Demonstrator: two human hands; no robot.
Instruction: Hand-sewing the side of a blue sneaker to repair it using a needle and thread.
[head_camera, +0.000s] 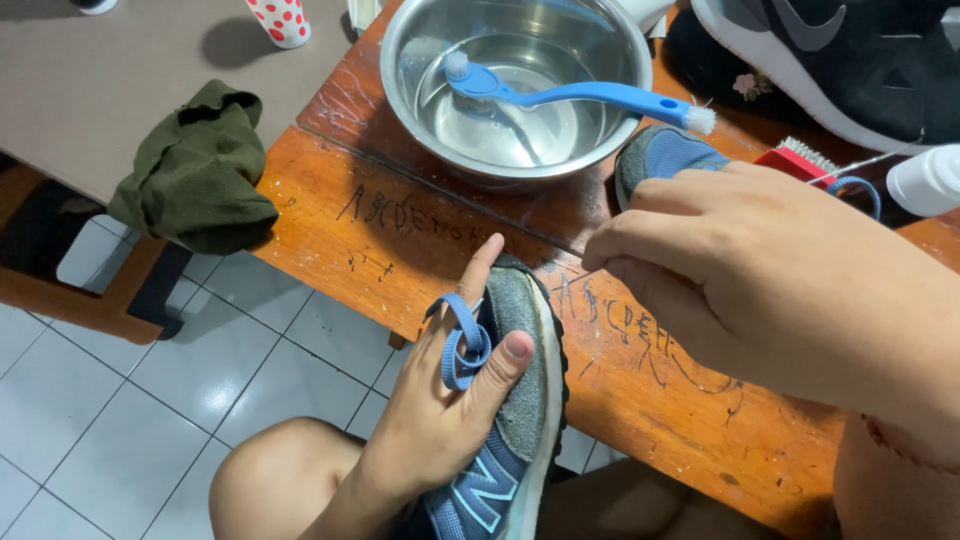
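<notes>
My left hand grips a blue and grey sneaker over my knee, its toe resting against the edge of the wooden table. A blue shoelace loops around the fingers of that hand. My right hand hovers above the table to the right of the shoe, fingers curled shut; I cannot see anything in it. Behind it lies a second blue sneaker, mostly hidden by the hand.
A steel bowl of water holds a blue brush. A red brush, a white bottle and a black sneaker sit at the back right. A green cloth lies on a grey table at left. Tiled floor below.
</notes>
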